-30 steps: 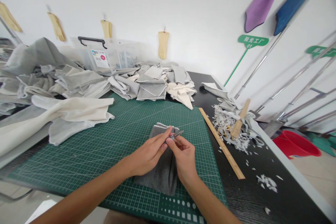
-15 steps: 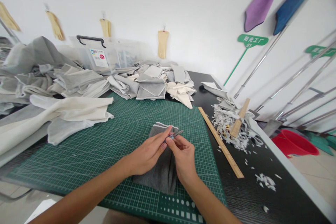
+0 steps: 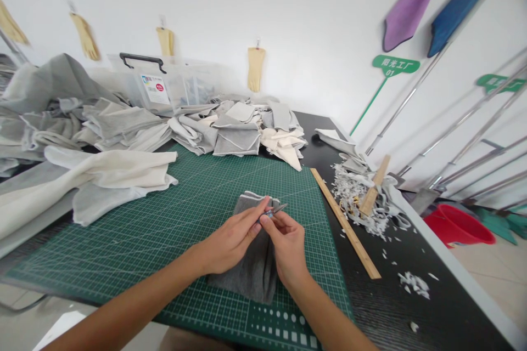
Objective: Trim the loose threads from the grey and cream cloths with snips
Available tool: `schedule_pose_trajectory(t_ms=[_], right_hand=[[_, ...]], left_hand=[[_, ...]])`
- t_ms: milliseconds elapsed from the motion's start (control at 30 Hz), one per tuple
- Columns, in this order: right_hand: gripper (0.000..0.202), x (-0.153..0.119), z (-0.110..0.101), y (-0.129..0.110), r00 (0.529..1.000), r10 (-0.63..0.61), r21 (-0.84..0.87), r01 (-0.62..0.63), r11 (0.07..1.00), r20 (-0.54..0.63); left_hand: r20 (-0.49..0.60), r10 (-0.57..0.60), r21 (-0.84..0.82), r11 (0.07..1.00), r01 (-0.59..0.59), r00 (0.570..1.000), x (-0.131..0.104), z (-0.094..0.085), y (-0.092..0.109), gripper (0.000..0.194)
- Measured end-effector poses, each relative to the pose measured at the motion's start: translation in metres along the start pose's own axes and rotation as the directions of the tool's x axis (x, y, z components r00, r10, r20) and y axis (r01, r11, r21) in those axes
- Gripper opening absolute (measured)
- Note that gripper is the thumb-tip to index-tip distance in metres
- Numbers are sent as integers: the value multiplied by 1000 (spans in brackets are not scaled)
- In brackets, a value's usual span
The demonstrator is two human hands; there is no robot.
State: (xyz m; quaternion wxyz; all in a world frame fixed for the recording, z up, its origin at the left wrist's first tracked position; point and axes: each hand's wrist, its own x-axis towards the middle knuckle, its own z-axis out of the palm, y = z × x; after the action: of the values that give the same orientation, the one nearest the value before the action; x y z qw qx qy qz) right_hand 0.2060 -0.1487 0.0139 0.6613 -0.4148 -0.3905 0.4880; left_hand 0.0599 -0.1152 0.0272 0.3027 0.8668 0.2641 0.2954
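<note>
My left hand and my right hand meet over a folded grey cloth with a white-stitched far edge. Between their fingertips is a small pair of scissors, its metal blades pointing right and a bit of blue showing near the handle. Both hands are closed, with fingers pressed about the scissors; most of the handle is hidden. The cloth lies on a green cutting mat, partly under the hands.
Right of the mat lie a wooden ruler and a heap of pale scraps with a wooden strip on it. Grey and white cloths are piled behind and left, before a clear plastic box. A red bucket stands right.
The view has shifted very slightly. My hands, the scissors and the grey cloth keep nearly the same positions.
</note>
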Motion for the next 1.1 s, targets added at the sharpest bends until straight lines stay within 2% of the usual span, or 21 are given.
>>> schedule_pose_trajectory(t_ms=[500,1100], right_hand=[[22,-1,-1,0,999,-21,-56,20,998,-24],[19,-1,0,0,1000,-19,-15,18,1000,-6]], left_hand=[[-2,4,-15,1000,-4,1000,1,0,2,52],[16,-12,-9,1000,12,1000,1,0,1,52]])
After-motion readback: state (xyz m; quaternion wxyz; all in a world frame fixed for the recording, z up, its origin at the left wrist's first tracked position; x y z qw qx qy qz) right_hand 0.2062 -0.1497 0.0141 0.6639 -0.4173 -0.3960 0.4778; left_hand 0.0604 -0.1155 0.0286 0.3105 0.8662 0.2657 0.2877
